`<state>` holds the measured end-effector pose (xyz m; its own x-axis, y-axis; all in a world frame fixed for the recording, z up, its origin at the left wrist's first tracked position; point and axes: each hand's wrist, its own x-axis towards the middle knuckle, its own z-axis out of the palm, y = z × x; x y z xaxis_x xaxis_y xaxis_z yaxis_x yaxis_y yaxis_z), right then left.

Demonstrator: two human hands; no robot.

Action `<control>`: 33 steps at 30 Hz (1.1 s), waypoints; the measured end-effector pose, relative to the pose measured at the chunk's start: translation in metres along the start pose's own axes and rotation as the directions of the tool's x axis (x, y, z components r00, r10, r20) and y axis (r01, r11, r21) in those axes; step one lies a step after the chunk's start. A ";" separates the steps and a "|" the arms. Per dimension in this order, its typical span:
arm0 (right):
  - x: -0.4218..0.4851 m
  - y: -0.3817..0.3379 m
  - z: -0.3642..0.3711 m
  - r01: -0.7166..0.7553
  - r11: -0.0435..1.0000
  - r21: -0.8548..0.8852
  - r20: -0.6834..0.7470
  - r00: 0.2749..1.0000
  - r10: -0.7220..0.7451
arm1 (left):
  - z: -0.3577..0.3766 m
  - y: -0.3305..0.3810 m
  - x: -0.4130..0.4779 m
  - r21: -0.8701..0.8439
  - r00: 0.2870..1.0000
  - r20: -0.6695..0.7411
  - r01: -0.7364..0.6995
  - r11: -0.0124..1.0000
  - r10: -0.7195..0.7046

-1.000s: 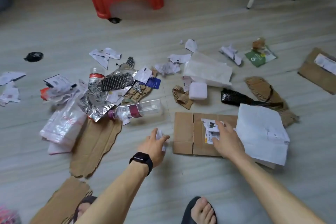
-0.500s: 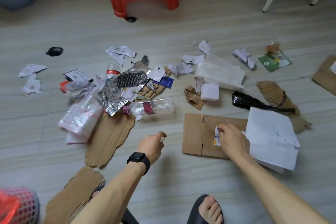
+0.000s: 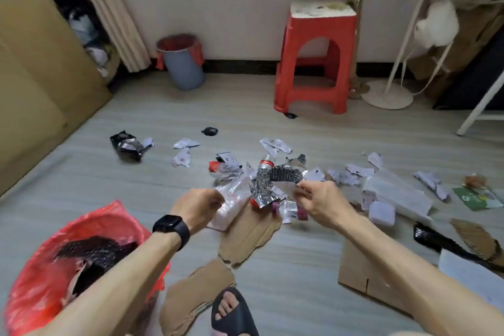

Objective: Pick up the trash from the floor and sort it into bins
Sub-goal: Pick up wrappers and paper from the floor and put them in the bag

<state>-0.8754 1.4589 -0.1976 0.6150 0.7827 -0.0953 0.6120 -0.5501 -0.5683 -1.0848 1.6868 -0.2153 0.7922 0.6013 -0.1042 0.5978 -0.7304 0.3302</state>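
Both hands are raised above the littered floor (image 3: 297,286). The right hand (image 3: 323,206) has its grip pinched on a small scrap (image 3: 301,189) between thumb and fingertips. The left hand (image 3: 197,207) is curled, but I cannot tell whether its grip has anything in it. Below them lie a foil wrapper (image 3: 261,189), a plastic bottle (image 3: 289,209) and torn cardboard (image 3: 248,236). A red-lined bin (image 3: 32,281) sits under the left forearm, and a grey bin (image 3: 182,71) stands by the wall.
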 end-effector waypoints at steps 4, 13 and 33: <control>0.009 -0.077 0.005 0.210 0.962 -0.174 0.145 0.972 -0.186 | -0.061 -0.073 -0.041 -0.056 0.983 -0.080 0.161 0.985 -0.165; 0.001 -0.216 0.069 0.462 0.863 -0.205 0.320 0.865 -0.387 | -0.095 -0.187 -0.133 -0.106 0.916 -0.105 0.377 0.920 -0.387; -0.012 -0.228 0.124 0.178 0.984 0.008 0.346 0.923 -0.170 | -0.092 -0.151 -0.119 -0.155 0.957 0.009 0.287 0.945 -0.289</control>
<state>-1.0840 1.6113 -0.1677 0.2917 0.9164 -0.2740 0.7076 -0.3994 -0.5829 -1.2805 1.7552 -0.1667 0.5865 0.7839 -0.2038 0.7735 -0.4676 0.4277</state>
